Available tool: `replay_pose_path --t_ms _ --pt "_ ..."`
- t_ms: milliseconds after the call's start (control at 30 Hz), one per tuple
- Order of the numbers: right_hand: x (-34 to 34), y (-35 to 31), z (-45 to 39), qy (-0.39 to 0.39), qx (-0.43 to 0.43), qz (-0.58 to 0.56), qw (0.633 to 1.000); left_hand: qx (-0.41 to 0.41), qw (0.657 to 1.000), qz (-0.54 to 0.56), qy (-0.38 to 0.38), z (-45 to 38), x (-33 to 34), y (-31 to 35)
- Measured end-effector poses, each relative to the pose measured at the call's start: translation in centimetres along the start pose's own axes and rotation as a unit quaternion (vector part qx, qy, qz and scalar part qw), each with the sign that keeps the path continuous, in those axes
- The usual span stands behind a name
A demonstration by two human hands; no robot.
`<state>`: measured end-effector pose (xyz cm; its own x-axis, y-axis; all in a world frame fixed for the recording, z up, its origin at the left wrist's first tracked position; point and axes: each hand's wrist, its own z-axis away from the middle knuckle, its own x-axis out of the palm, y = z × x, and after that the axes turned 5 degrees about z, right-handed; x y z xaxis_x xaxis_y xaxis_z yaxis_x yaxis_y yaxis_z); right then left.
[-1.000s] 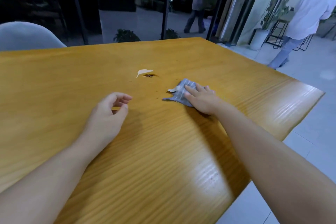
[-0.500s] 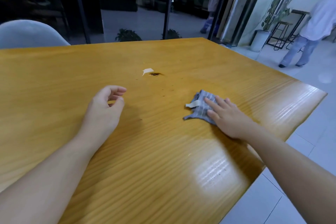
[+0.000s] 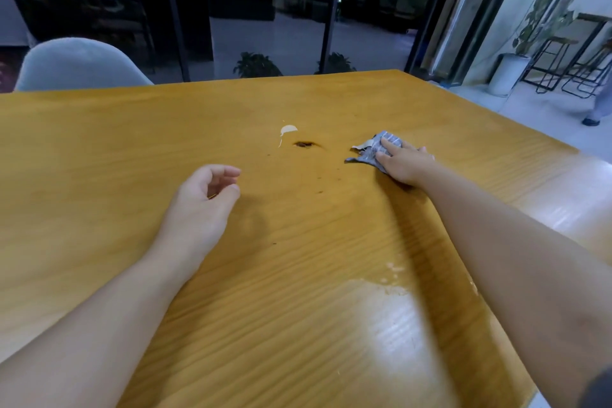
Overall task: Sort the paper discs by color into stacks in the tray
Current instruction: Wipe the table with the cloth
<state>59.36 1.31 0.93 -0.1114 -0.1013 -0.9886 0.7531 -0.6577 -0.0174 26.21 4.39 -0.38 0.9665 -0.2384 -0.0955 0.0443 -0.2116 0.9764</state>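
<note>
No paper discs and no tray show in the head view. A small grey checked cloth (image 3: 374,151) lies on the yellow wooden table (image 3: 99,159), right of centre. My right hand (image 3: 402,164) presses flat on the cloth with straight fingers. My left hand (image 3: 202,205) rests on the table near the middle, fingers loosely curled, holding nothing.
A white smear (image 3: 287,130) and a dark brown stain (image 3: 303,144) mark the table just left of the cloth. A wet glossy patch (image 3: 381,295) lies near the front. A grey chair (image 3: 76,64) stands behind the far left edge. The table's right edge drops to a tiled floor.
My right hand has slid the cloth away from me, from the right front part of the table up beside the brown stain. The left hand has stayed in place.
</note>
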Motion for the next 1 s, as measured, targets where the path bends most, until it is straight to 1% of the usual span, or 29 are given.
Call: replay_pose_path --t_ms 167,333,433,567,800,1000 --pt "-0.7 -2.4 -2.6 0.012 -0.031 -0.017 0.999 -0.018 0.999 0.043 -0.005 -0.6 0.0 -0.1" --pt "-1.3 -5.2 -3.9 0.072 -0.056 -0.028 0.995 -0.023 0.997 0.075 0.011 -0.6 -0.2 -0.5" --pt "-1.8 -7.4 -4.8 0.083 -0.072 -0.019 0.994 -0.023 0.996 0.088 0.018 -0.6 0.1 -0.2" --pt "-2.0 -10.7 -6.2 0.077 -0.103 -0.040 0.991 -0.030 0.993 0.112 0.027 -0.8 0.1 -0.1" --pt "-2.0 -15.0 -7.9 0.028 -0.159 -0.072 0.984 -0.029 0.992 0.122 0.030 -0.8 0.1 -0.2" --pt "-1.9 -17.4 -7.4 -0.012 -0.213 -0.068 0.975 -0.028 0.992 0.119 0.029 -0.8 0.0 -0.4"
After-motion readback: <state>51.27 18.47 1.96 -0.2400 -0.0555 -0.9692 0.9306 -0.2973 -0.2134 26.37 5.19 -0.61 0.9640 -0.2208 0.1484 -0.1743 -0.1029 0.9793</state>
